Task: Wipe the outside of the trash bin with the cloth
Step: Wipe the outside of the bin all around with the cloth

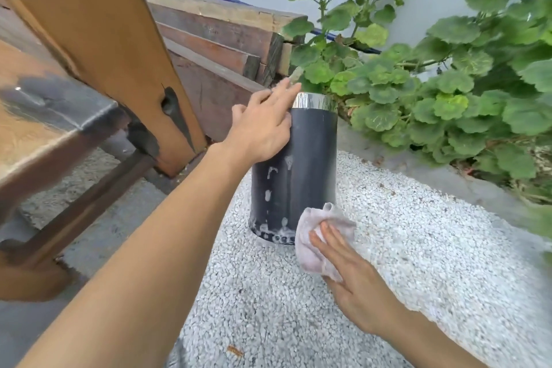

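Note:
A black cylindrical trash bin (pixel 301 170) with a shiny silver rim stands upright on white gravel in the middle of the head view. White soapy streaks run down its front and gather at its base. My left hand (pixel 263 125) rests flat against the bin's upper left side, fingers spread up to the rim. My right hand (pixel 349 275) presses a crumpled pale pink cloth (pixel 313 248) against the bin's lower right side near the ground.
A wooden bench (pixel 59 116) stands at the left. Stacked wooden planks (pixel 218 38) lie behind the bin. A leafy green plant (pixel 448 83) crowds the right and back. A grey concrete kerb (pixel 418 167) borders the gravel patch (pixel 418 278).

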Tool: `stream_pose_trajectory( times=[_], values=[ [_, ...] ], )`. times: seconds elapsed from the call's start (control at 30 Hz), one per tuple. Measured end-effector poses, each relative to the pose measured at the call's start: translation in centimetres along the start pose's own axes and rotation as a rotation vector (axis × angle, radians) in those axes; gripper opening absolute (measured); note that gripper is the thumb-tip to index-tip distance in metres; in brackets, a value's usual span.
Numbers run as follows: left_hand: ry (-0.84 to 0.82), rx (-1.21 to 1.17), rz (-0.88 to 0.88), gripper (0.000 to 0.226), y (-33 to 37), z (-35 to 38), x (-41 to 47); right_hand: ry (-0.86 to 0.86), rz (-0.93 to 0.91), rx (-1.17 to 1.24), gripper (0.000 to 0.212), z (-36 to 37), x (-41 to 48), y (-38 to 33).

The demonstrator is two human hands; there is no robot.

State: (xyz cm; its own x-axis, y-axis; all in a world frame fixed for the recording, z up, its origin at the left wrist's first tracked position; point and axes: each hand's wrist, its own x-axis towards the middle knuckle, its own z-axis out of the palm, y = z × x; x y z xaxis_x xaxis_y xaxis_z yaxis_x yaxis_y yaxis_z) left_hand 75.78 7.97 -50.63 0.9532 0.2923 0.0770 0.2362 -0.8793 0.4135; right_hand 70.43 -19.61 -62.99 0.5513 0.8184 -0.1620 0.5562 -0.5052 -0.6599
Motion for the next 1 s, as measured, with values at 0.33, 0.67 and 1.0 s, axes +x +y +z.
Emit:
stream_pose_trajectory(
  times=[0.33,0.67,1.0],
  values=[
    [-0.022,-0.179,0.012,0.07,-2.6,0.7,-1.5,0.508,0.552,1.184,0.019,-8.4,-0.4,-2.5],
    [-0.076,-0.093,0.117,0.075,-2.8,0.2,-4.5,0.452,-0.018,-0.007,0.047,-10.9,9.2,-9.0],
    [-0.117,-0.124,0.106,0.071,-2.3,0.9,-5.4,0.26,-0.11,-0.272,0.087,-3.1,6.1,-6.1]
  ],
)
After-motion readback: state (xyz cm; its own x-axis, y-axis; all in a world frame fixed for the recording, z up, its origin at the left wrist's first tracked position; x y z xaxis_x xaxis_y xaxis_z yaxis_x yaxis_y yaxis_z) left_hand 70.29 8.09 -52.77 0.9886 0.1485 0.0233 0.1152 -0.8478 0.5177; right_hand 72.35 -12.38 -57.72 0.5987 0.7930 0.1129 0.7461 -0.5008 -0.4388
